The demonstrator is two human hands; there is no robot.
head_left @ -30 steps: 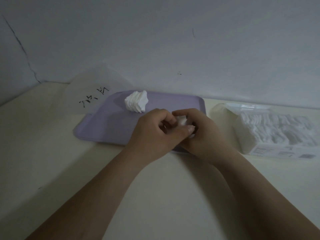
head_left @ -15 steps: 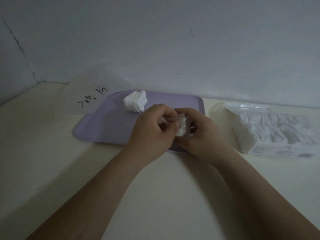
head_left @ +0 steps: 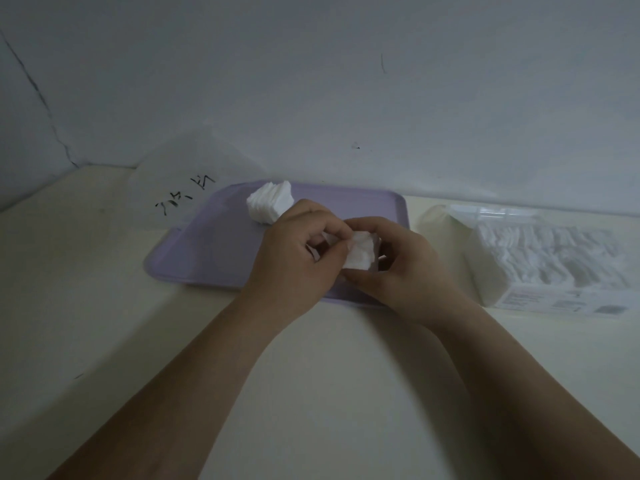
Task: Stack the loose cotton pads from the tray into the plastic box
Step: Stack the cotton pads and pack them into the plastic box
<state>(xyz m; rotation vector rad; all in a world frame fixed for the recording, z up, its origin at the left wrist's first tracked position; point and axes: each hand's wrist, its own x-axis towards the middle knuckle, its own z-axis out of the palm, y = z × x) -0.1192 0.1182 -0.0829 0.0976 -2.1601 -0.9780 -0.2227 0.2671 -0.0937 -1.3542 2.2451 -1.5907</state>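
Pale cream table [head_left: 86, 289] against a wall, lilac tray [head_left: 207, 251] at centre, clear plastic box [head_left: 554, 271] to its right, handwritten sheet [head_left: 180, 188] behind the tray's left corner

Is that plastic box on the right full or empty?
Nearly full: white cotton pads show through the clear plastic box, packed close to its top.

Both hands [head_left: 349, 261] pinching cotton pads [head_left: 360, 252], apparently over tray [head_left: 207, 251].
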